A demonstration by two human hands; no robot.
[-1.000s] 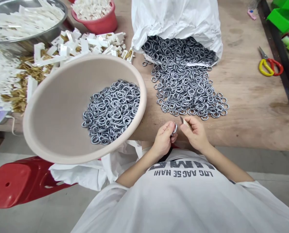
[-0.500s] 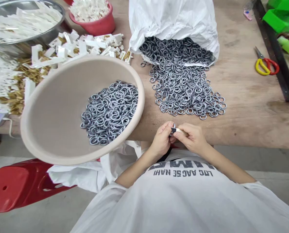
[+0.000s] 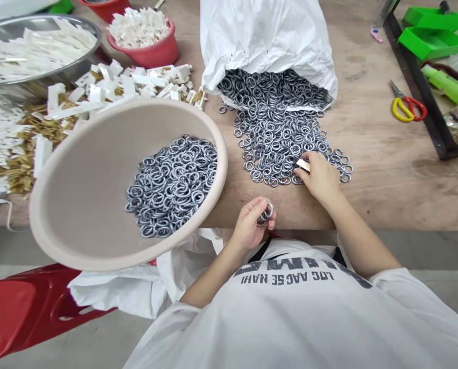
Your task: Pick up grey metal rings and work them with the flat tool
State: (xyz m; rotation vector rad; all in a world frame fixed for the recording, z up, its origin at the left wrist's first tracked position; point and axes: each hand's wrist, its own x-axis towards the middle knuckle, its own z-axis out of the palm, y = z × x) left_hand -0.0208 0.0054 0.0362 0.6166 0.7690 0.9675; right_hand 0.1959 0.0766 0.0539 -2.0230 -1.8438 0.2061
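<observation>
My left hand (image 3: 251, 223) is closed around a few grey rings (image 3: 266, 213), held near the table's front edge. Out over the loose pile of grey rings (image 3: 280, 141), my right hand (image 3: 320, 175) grips a small white piece with a dark end (image 3: 302, 164). That piece is too small to name; its dark tip lies against the rings. The pile spills from the mouth of a white sack (image 3: 267, 36). To the left, a large beige basin (image 3: 86, 154) holds another heap of grey rings (image 3: 175, 184).
Scissors (image 3: 407, 108) with yellow and red handles lie at the right, by a black metal frame (image 3: 424, 87) and green trays (image 3: 432, 38). White plastic parts (image 3: 98, 92), a steel bowl (image 3: 92, 48) and a red bowl (image 3: 163, 51) stand at the back left. A red stool (image 3: 9, 312) is below.
My right hand has moved away from my left hand, forward and right onto the ring pile, with the white piece still in it. My left hand stays near the table edge holding rings.
</observation>
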